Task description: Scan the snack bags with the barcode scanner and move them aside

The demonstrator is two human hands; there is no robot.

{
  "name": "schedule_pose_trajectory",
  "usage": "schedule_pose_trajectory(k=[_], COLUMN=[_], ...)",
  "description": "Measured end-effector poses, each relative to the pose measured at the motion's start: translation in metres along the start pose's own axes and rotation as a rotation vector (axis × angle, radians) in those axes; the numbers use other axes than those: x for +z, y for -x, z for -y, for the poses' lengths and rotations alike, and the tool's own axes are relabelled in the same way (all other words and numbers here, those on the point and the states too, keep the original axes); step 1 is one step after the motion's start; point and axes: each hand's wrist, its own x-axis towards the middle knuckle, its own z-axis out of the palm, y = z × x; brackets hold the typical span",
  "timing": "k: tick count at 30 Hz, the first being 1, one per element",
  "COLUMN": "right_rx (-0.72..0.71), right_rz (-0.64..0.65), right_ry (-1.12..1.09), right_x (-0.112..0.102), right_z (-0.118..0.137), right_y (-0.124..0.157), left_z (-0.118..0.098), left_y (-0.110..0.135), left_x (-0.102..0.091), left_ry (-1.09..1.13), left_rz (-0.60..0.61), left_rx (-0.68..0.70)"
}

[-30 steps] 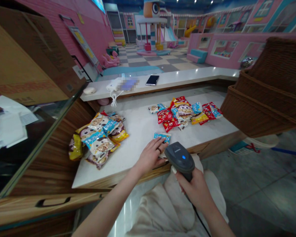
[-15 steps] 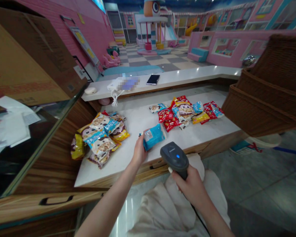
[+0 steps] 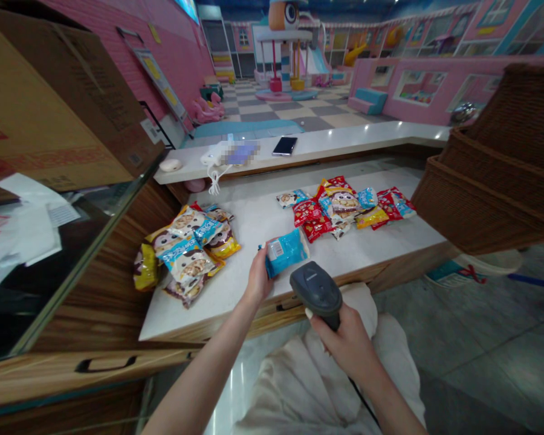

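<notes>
Head view: snack bags (image 3: 188, 251) lie heaped at left on the white tabletop (image 3: 254, 220); the left hand (image 3: 259, 276) grips a blue packet (image 3: 294, 252) over the near side, barcode (image 3: 276, 249) showing; dark scanner (image 3: 316, 289) just beside, clasped in the right hand (image 3: 347, 339); wicker basket (image 3: 494, 163) far right!

No word or number reads clearly: a barcode label (image 3: 276, 249) sits on the blue packet (image 3: 294, 249), tiny pale lettering (image 3: 310, 273) on the scanner (image 3: 320, 293), white characters (image 3: 180, 247) on the bags (image 3: 188, 263) at left, and red print (image 3: 49, 163) on the leftmost box (image 3: 40, 115) and nearer papers (image 3: 25, 223).
</notes>
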Motion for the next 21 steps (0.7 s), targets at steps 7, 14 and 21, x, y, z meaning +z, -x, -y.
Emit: schedule_pose_trajectory(k=[7, 14, 21], right_rx=[0.025, 0.041, 0.062], right_rz=[-0.024, -0.063, -0.119], right_ry=[-0.01, 0.001, -0.024], right_x=[-0.003, -0.017, -0.02], right_z=[-0.003, -0.009, -0.009], right_y=[0.003, 0.004, 0.007], left_z=[0.006, -0.018, -0.024], left_y=[0.002, -0.02, -0.102], left_x=[-0.006, 0.034, 0.12], left_ry=[-0.073, -0.497, -1.069], left_rz=[0.025, 0.091, 0.316], left_rx=[0.091, 0.625, 0.914])
